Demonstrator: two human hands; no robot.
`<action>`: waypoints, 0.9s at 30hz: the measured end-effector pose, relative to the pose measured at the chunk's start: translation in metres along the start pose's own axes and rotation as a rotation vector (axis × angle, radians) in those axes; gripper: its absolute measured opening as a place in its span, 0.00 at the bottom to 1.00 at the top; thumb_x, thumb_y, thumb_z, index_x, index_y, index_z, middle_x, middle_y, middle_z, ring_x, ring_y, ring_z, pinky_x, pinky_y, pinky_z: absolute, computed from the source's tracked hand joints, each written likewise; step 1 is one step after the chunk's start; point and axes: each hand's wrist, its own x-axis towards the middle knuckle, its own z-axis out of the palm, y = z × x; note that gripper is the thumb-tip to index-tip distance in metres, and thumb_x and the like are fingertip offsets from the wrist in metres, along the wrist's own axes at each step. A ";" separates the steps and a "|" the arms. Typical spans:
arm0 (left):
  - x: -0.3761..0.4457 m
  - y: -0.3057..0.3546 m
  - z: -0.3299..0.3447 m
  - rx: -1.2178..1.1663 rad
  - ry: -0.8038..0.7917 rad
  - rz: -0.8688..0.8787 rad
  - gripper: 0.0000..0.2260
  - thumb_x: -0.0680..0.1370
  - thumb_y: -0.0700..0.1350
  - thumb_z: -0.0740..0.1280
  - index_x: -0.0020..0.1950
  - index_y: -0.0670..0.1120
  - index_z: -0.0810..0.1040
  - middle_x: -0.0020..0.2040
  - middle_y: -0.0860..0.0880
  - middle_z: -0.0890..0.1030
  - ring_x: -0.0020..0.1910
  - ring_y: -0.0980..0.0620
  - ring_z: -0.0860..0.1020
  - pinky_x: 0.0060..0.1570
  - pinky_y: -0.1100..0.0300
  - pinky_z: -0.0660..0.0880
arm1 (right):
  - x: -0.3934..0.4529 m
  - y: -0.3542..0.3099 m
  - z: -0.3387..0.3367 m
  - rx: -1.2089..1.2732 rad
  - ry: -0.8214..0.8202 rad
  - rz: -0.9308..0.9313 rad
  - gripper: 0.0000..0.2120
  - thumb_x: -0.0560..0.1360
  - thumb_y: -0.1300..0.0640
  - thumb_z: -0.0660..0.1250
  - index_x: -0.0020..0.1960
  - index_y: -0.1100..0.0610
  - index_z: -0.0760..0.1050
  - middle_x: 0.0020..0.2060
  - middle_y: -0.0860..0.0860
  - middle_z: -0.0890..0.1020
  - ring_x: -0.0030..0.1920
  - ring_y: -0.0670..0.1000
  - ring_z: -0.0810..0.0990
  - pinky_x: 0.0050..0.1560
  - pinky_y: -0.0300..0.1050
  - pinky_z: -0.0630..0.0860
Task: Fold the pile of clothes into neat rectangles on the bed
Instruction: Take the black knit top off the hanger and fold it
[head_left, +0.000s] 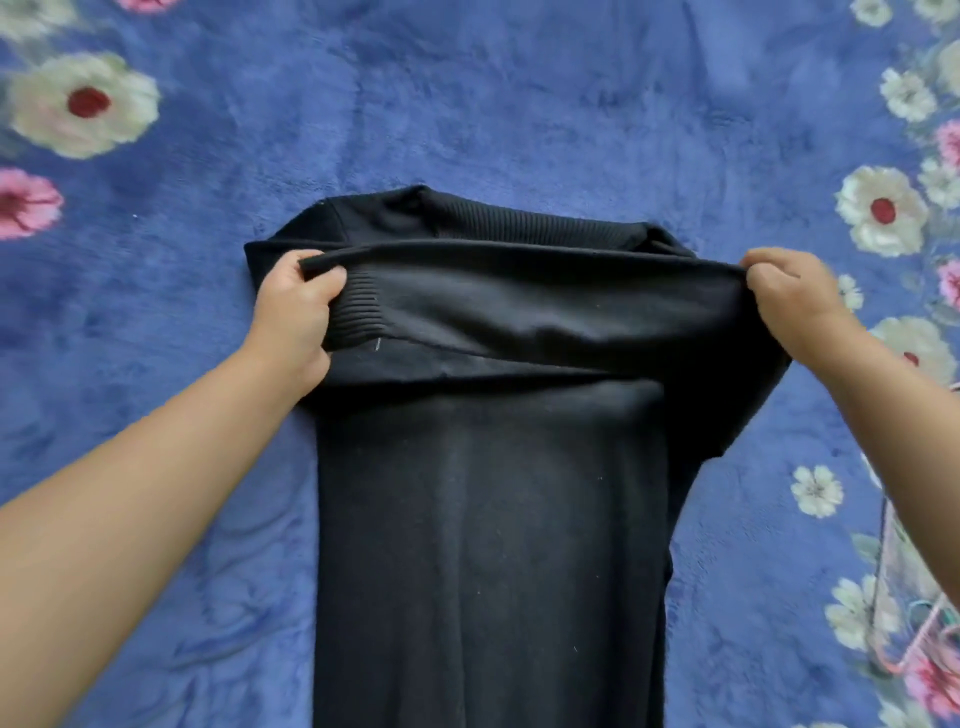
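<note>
Gripping black sweater (488, 519) fold's ends, left hand (298, 312), right hand (795, 301); blue floral blanket (467, 104) open all around.

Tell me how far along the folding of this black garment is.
Done: the black garment lies flat on the blue floral blanket as a narrow strip, its sides apparently already folded in. In hand: the left hand and right hand each grip an end of a raised fold across the garment near its far end. Left: laying that fold down and squaring it into a rectangle. No other clothes are in view.
</note>
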 end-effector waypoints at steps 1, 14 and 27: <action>0.006 0.001 -0.004 0.040 0.057 0.000 0.11 0.78 0.35 0.59 0.40 0.49 0.70 0.38 0.50 0.74 0.37 0.52 0.74 0.34 0.58 0.72 | 0.005 -0.009 -0.002 -0.010 -0.071 -0.003 0.18 0.64 0.55 0.51 0.38 0.70 0.70 0.29 0.58 0.64 0.37 0.54 0.64 0.31 0.42 0.60; 0.020 -0.025 -0.038 1.239 0.243 0.419 0.21 0.75 0.40 0.64 0.68 0.39 0.66 0.69 0.38 0.65 0.69 0.39 0.61 0.67 0.47 0.55 | 0.012 -0.002 0.063 -0.444 0.044 -0.147 0.25 0.72 0.48 0.64 0.64 0.62 0.71 0.57 0.61 0.76 0.59 0.62 0.72 0.59 0.54 0.65; 0.005 -0.058 0.008 1.612 -0.359 0.827 0.07 0.65 0.37 0.61 0.37 0.37 0.78 0.40 0.39 0.79 0.37 0.38 0.77 0.35 0.49 0.72 | 0.016 0.052 0.001 0.575 -0.049 0.246 0.23 0.65 0.71 0.49 0.17 0.54 0.69 0.14 0.43 0.63 0.17 0.42 0.60 0.24 0.37 0.56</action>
